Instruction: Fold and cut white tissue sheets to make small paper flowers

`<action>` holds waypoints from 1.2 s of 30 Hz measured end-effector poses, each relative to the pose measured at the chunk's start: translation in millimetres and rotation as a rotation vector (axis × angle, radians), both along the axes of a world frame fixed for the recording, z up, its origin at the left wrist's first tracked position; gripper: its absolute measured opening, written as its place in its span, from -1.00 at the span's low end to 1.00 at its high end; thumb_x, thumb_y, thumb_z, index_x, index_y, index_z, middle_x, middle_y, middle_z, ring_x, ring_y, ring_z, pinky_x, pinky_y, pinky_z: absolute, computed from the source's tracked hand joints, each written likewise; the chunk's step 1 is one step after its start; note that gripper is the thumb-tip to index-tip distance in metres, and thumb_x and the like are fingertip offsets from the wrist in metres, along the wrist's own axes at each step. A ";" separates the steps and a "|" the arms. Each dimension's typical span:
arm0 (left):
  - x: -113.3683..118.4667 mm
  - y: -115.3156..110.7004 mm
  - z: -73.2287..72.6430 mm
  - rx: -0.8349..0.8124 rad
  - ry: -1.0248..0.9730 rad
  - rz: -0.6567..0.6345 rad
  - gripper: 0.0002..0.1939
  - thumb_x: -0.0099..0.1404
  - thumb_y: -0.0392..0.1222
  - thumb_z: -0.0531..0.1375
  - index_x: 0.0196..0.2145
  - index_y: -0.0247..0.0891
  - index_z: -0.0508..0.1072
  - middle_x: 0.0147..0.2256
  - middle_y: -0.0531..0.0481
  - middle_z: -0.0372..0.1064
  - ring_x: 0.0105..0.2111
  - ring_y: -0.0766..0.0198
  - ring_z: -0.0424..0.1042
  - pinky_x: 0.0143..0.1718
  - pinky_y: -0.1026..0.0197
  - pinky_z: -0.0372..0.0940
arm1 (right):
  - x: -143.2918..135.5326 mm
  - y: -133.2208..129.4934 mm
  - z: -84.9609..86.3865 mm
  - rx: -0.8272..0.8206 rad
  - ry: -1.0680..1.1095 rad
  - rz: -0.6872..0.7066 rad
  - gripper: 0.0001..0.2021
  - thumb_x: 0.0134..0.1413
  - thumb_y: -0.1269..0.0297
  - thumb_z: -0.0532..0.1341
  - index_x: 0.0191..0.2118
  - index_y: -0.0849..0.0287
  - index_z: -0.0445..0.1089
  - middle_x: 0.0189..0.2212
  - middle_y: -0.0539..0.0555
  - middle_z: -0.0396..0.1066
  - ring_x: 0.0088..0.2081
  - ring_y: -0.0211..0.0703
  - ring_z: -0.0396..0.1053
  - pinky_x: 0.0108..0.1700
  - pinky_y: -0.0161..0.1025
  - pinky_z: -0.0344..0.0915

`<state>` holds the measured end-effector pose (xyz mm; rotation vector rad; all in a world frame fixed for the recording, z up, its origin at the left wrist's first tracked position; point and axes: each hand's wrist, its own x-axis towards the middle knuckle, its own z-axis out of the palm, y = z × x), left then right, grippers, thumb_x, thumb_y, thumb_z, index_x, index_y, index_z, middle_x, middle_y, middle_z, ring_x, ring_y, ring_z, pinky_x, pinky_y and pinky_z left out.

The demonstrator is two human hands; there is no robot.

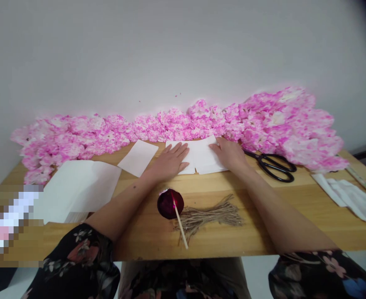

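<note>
My left hand [173,160] lies flat, fingers stretched out, on the left part of a white paper [198,155], which shows a seam down its middle and a small notch at its near edge. At the right end, my right hand [232,154] grips the paper, thumb on top and the other fingers partly hidden at its edge. A smaller white paper square [138,158] rests just left of my left hand. Black-handled scissors [276,166] lie right of my right hand, their blades partly covered.
Pink-and-white artificial blossoms [176,124] line the wall. Nearer me are a dark red bowl [167,204] with a thin stick [182,228] and a bundle of brown twigs [214,216]. White sheets [86,182] lie left; folded white material [351,197] lies right on the wooden table [145,245].
</note>
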<state>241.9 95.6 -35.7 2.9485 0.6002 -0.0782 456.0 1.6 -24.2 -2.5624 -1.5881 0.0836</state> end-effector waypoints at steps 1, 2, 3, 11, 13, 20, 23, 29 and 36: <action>0.1 -0.2 0.1 0.000 -0.002 0.000 -0.37 0.48 0.07 -0.21 0.37 -0.30 -0.04 0.41 -0.12 -0.23 0.41 0.09 -0.25 0.38 -0.04 -0.27 | -0.8 -0.3 0.4 -0.004 -0.002 -0.005 -0.66 0.32 0.11 -0.02 -0.10 0.21 0.39 -0.18 0.23 0.52 -0.19 0.05 0.46 -0.30 -0.19 0.17; 0.1 -0.4 0.2 0.001 -0.003 0.000 -0.37 0.48 0.06 -0.21 0.37 -0.29 -0.04 0.41 -0.12 -0.23 0.41 0.09 -0.24 0.38 -0.05 -0.26 | -1.6 -0.7 0.9 -0.012 -0.005 -0.010 -0.66 0.32 0.11 -0.02 -0.09 0.21 0.39 -0.18 0.24 0.52 -0.19 0.05 0.46 -0.30 -0.19 0.18; 0.1 -0.6 0.4 0.004 0.000 0.001 -0.38 0.48 0.06 -0.20 0.37 -0.28 -0.04 0.41 -0.12 -0.23 0.41 0.09 -0.23 0.37 -0.05 -0.25 | -2.5 -0.9 1.3 -0.020 -0.009 -0.013 -0.65 0.32 0.11 -0.02 -0.08 0.21 0.39 -0.18 0.24 0.52 -0.19 0.05 0.46 -0.29 -0.19 0.19; -8.4 -1.6 16.9 0.079 0.060 -0.050 -0.42 0.44 0.09 -0.08 0.30 -0.22 0.16 0.36 -0.17 -0.03 0.32 -0.06 0.04 0.20 -0.08 0.12 | 0.1 5.2 2.0 -0.053 0.003 0.033 -0.64 0.31 0.10 -0.01 -0.01 0.19 0.38 -0.10 0.25 0.51 -0.13 0.09 0.45 -0.24 -0.17 0.22; -10.2 0.1 27.0 0.039 0.066 -0.071 -0.48 0.44 0.08 -0.07 0.21 -0.20 0.32 0.31 -0.18 0.11 0.25 -0.06 0.18 0.16 -0.05 0.18 | 2.7 6.5 3.7 -0.070 0.025 0.056 -0.65 0.30 0.11 0.01 -0.02 0.19 0.39 -0.09 0.25 0.50 -0.11 0.08 0.44 -0.24 -0.19 0.20; 5.4 21.1 45.9 -0.210 -0.220 0.165 -0.55 0.38 0.02 0.04 0.11 -0.21 0.42 0.09 -0.12 0.43 0.05 0.04 0.41 0.08 0.05 0.26 | 2.6 -2.5 17.3 0.090 0.051 0.179 -0.73 0.28 0.11 0.03 -0.19 0.15 0.37 -0.30 0.14 0.51 -0.30 -0.05 0.39 -0.35 -0.24 0.06; 18.3 32.2 38.5 -0.376 -0.370 0.188 -0.38 0.27 -0.03 0.17 0.25 -0.22 0.25 0.18 -0.14 0.33 0.09 0.09 0.38 0.07 0.11 0.27 | 1.0 -3.5 20.9 0.177 0.088 0.209 -0.78 0.27 0.12 0.05 -0.25 0.13 0.34 -0.38 0.09 0.47 -0.37 -0.09 0.34 -0.37 -0.25 0.02; 27.2 40.8 23.8 -0.540 -0.356 0.177 -0.70 0.20 -0.07 0.16 -0.24 -0.31 0.55 -0.27 -0.08 0.52 -0.26 0.16 0.47 -0.24 0.20 0.32 | 5.0 -8.8 24.3 0.199 0.135 0.180 -0.76 0.27 0.12 0.04 -0.24 0.14 0.36 -0.37 0.10 0.47 -0.36 -0.07 0.35 -0.36 -0.26 0.05; 27.1 43.2 19.8 -0.555 -0.378 0.177 -0.75 0.20 -0.08 0.12 -0.42 -0.32 0.48 -0.42 -0.01 0.43 -0.36 0.26 0.39 -0.36 0.28 0.23 | 41.8 -98.5 26.2 0.087 -0.224 0.084 -0.71 0.31 0.24 0.00 -0.07 0.22 0.42 -0.17 0.27 0.49 -0.13 0.09 0.40 -0.20 -0.16 0.17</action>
